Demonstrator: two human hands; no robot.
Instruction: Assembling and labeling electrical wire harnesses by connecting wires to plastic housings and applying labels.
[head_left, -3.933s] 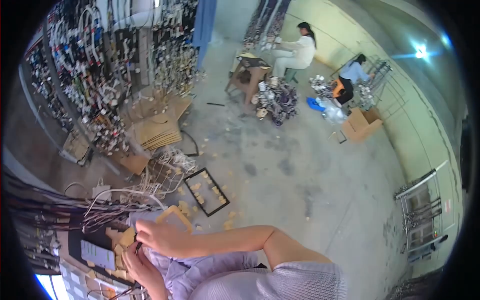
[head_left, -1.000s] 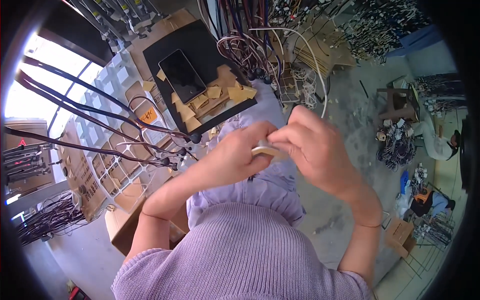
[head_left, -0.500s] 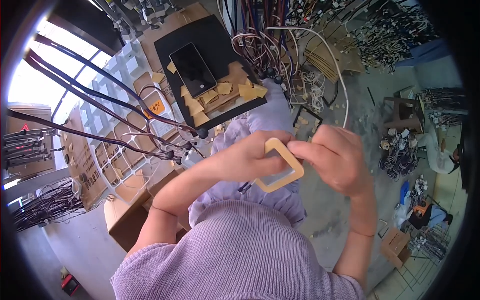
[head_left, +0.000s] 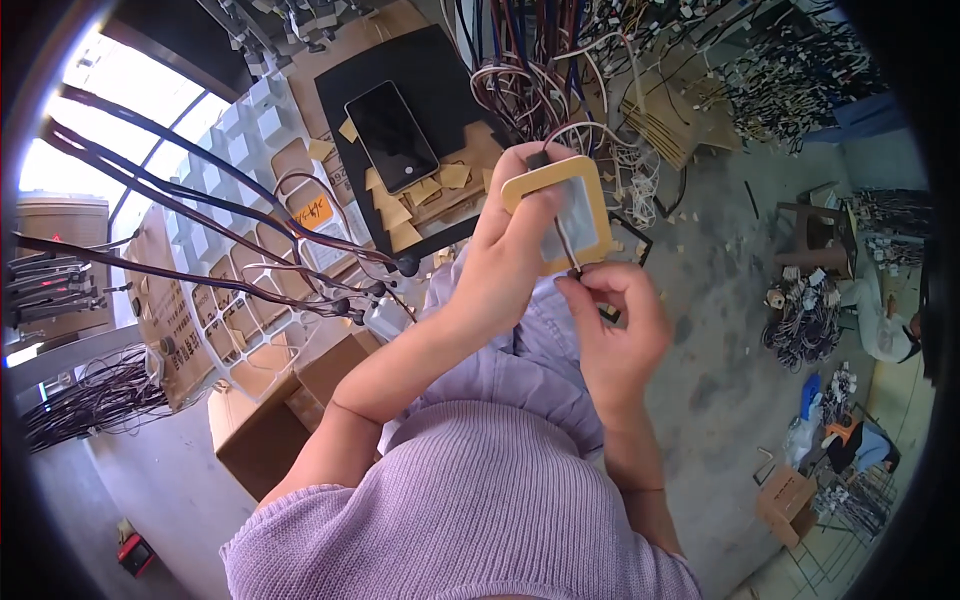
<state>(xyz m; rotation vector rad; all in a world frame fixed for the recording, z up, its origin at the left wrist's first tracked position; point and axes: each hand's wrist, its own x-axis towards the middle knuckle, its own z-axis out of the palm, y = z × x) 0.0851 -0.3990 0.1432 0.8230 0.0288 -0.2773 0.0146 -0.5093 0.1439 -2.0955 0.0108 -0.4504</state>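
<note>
The left hand (head_left: 515,250) grips a tan square frame (head_left: 560,212) by its left edge. The right hand (head_left: 615,320) pinches a dark cable (head_left: 566,240) crossing the frame's opening — open concrete floor (head_left: 720,360) lies to the right.

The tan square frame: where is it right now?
Head view, upper centre: the tan square frame is held up in the left hand, just above the right hand pinching a dark wire.

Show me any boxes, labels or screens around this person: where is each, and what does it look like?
Phone: flat on the black mat ahead of the hands, dark rectangular screen, off.
Orange label: on the white grid tray left of the mat, small, with dark handwriting.
Cardboard box: beside the person's left elbow, brown, plain.
Second box: far right on the floor, brown, open.
Printed carton: left, brown with dark print.
</note>
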